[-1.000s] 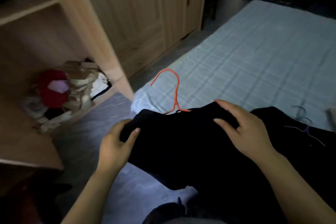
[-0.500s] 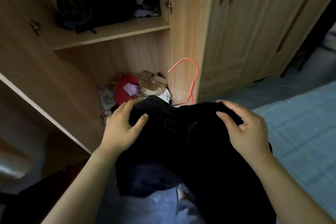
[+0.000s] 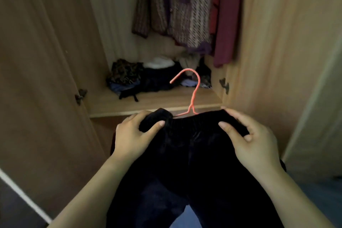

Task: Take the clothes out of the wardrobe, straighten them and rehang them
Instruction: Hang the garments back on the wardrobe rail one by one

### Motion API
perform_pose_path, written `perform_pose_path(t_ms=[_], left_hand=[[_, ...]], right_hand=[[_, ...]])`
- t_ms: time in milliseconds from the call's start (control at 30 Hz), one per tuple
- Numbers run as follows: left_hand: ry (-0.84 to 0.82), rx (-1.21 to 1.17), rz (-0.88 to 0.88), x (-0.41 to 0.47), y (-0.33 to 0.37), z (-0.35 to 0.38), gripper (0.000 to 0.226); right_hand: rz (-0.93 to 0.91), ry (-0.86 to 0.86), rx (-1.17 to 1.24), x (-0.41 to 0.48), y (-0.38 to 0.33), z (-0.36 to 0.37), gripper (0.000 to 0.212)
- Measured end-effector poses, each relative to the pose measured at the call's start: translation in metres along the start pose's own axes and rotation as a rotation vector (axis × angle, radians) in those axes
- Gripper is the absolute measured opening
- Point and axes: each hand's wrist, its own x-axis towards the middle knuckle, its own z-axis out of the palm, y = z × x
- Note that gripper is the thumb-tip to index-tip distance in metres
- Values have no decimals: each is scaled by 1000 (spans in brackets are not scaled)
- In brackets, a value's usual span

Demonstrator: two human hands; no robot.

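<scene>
Black trousers (image 3: 194,153) draped on hanger (image 3: 193,89), L hand (image 3: 129,135) & R hand (image 3: 255,146) fingers (image 3: 228,127) clamped on waistband (image 3: 194,120); bunched L side may slide off when hooked, imo.

Blue-grey floor (image 3: 320,198) at 4 o'clock. A white strip (image 3: 22,198) runs diagonally at 8 o'clock; its identity is unclear.
</scene>
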Motion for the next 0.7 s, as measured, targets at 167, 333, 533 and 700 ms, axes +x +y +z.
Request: perform_pose_path(t_ms=[167, 333, 533, 700], left_hand=[[211, -6, -54, 116, -27, -15, 75], [397, -105, -7, 240, -44, -47, 49], [527, -113, 125, 405, -34, -113, 35], [530, -79, 215, 523, -42, -141, 39]], right_hand=[[-213, -32, -39, 126, -19, 50, 41], [-449, 51, -113, 242, -36, 97, 45], [-636, 283, -221, 392, -82, 132, 45], [-640, 429, -111, 503, -115, 154, 40]])
